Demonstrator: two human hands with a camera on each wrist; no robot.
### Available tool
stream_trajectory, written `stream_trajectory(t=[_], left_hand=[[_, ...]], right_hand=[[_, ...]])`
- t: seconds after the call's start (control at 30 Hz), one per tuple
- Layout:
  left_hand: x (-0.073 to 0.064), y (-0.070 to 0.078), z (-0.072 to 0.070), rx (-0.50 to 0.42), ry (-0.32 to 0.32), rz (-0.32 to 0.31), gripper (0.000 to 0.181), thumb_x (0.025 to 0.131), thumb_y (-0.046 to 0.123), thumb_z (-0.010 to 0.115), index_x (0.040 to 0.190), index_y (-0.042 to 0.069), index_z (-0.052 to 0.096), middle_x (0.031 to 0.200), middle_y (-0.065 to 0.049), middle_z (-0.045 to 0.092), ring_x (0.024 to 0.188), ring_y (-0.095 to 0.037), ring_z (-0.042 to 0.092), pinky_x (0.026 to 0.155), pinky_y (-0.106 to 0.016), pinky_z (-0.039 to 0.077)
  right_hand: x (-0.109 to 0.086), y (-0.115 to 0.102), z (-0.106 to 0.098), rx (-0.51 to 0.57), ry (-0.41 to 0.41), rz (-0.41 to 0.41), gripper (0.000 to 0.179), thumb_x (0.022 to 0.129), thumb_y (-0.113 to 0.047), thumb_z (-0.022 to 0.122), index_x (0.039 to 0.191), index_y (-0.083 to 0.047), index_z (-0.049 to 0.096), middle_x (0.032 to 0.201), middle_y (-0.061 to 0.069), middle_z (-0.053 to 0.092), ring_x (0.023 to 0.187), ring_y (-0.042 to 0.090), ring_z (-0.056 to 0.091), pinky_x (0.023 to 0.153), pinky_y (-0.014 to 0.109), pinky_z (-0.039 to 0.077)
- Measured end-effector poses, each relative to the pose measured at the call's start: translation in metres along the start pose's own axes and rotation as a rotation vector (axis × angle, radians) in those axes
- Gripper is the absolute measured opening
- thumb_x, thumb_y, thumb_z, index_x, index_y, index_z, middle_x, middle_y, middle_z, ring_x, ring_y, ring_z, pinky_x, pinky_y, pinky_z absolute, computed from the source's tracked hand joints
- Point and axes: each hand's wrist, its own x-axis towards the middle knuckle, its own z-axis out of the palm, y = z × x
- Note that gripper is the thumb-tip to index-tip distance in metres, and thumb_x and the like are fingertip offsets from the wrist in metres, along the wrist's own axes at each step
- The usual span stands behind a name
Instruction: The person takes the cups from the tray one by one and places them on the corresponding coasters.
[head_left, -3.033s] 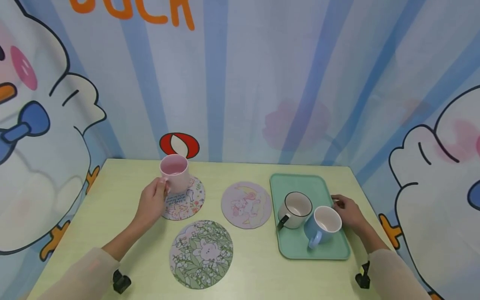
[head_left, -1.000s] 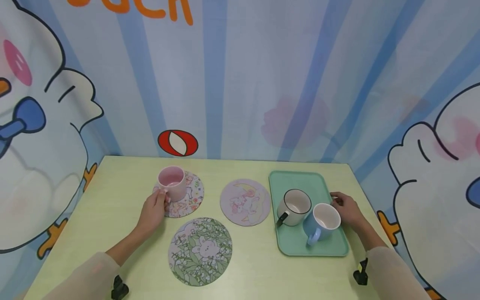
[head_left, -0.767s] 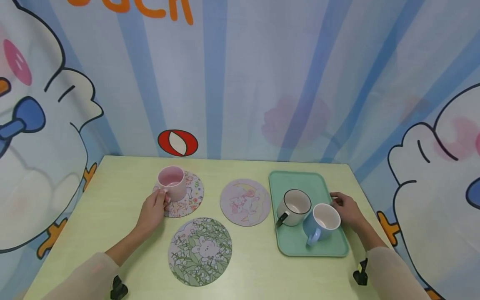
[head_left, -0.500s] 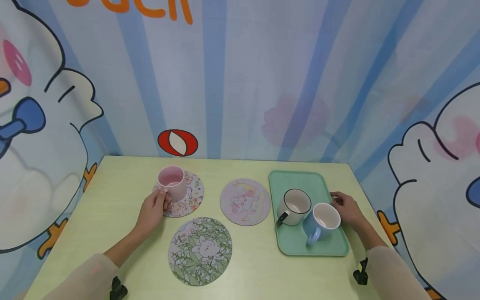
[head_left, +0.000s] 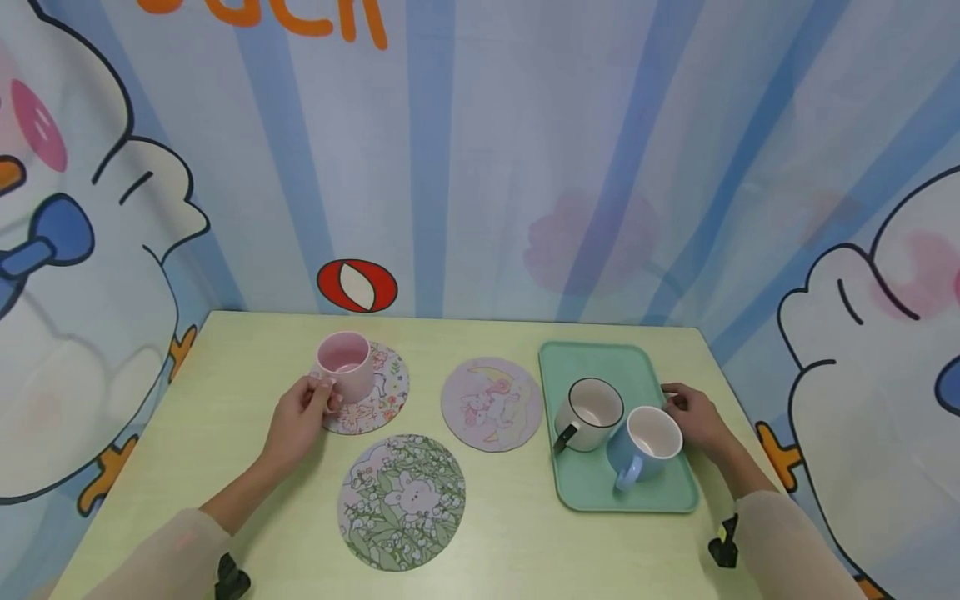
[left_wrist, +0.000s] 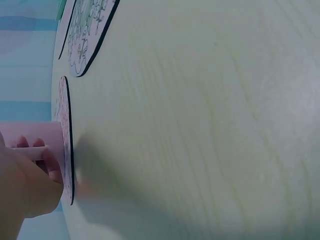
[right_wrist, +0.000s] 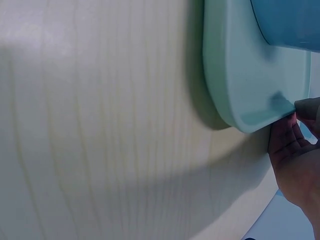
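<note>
In the head view, my left hand (head_left: 294, 423) holds the handle of a pink mug (head_left: 356, 382). The mug stands upright on a round floral coaster (head_left: 392, 385). Up close in the left wrist view, fingers (left_wrist: 51, 162) curl through the handle, and the mug's base meets the coaster (left_wrist: 68, 145). At the right, my right hand (head_left: 699, 423) pinches the right rim of a green tray (head_left: 600, 495), thumb above and fingers below the edge. On that tray are a white mug (head_left: 588, 433) with a black rim and handle, and a blue mug (head_left: 643, 467).
Two more round coasters lie on the pale yellow table (head_left: 510, 533): a lilac one (head_left: 491, 406) in the middle and a larger green leafy one (head_left: 402, 504) nearer the front. A striped blue curtain (head_left: 480, 167) with cartoon ducks hangs behind the table.
Three seconds ago the pink mug was raised over the floral coaster; it came down onto it. Just now my left hand has shifted slightly left at the handle. My right hand stays at the tray.
</note>
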Motion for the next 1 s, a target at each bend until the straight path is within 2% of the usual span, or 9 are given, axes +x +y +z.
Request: stream_trajectory(t=[0.17,0.37,0.5,0.6,0.7,0.87,1.0], left_hand=[[0.002,0.006,-0.005,0.061,0.023,-0.014,0.042,0.114,0.04,0.049,0.119,-0.001,0.057,0.111,-0.019,0.065,0.1,-0.024,0.057,0.079,-0.017,0.049],[0.001,0.012,-0.014,0.119,0.07,-0.047,0.041,0.112,0.038,0.051,0.125,-0.001,0.054,0.115,-0.017,0.06,0.102,-0.022,0.053,0.078,-0.017,0.045],[0.003,0.015,-0.021,0.126,0.115,-0.026,0.042,0.112,0.038,0.052,0.127,-0.001,0.056,0.117,-0.017,0.064,0.102,-0.021,0.058,0.079,-0.015,0.045],[0.006,0.02,-0.027,0.129,0.117,0.0,0.046,0.112,0.041,0.051,0.131,-0.001,0.056,0.122,-0.018,0.065,0.107,-0.023,0.061,0.082,-0.016,0.045],[0.007,0.026,-0.033,0.132,0.112,0.008,0.05,0.112,0.042,0.049,0.136,-0.001,0.055,0.129,-0.019,0.064,0.116,-0.028,0.061,0.091,-0.025,0.047],[0.011,0.037,-0.038,0.108,0.104,0.025,0.059,0.112,0.047,0.048,0.146,-0.002,0.05,0.143,-0.023,0.056,0.135,-0.041,0.053,0.11,-0.056,0.043],[0.015,0.049,-0.04,0.095,0.087,0.086,0.064,0.113,0.047,0.046,0.155,-0.001,0.043,0.152,-0.025,0.049,0.145,-0.045,0.043,0.115,-0.065,0.037]], right_hand=[[0.001,-0.001,-0.002,-0.005,0.0,-0.004,0.042,0.107,-0.004,0.051,0.145,0.013,0.05,0.118,0.034,0.063,0.107,0.044,0.063,0.088,0.051,0.053],[0.001,-0.001,-0.004,0.013,-0.035,-0.011,0.042,0.108,-0.004,0.051,0.145,0.014,0.048,0.119,0.035,0.063,0.109,0.046,0.063,0.087,0.052,0.053],[0.002,0.0,-0.005,0.011,-0.044,-0.012,0.042,0.108,-0.005,0.051,0.146,0.014,0.047,0.119,0.035,0.063,0.11,0.046,0.063,0.087,0.052,0.054],[0.003,0.001,-0.005,0.001,-0.033,-0.017,0.043,0.108,-0.005,0.051,0.145,0.014,0.048,0.119,0.035,0.063,0.11,0.046,0.063,0.088,0.052,0.054],[0.005,0.002,-0.005,-0.004,-0.023,-0.02,0.042,0.107,-0.005,0.052,0.145,0.013,0.049,0.119,0.035,0.063,0.11,0.047,0.063,0.089,0.053,0.054],[0.005,0.003,-0.004,0.005,-0.023,-0.019,0.042,0.107,-0.005,0.053,0.145,0.013,0.049,0.117,0.033,0.064,0.108,0.045,0.064,0.087,0.052,0.054],[0.003,0.003,-0.002,0.016,-0.026,-0.009,0.043,0.107,-0.005,0.053,0.145,0.014,0.048,0.115,0.032,0.064,0.105,0.043,0.064,0.086,0.051,0.053]])
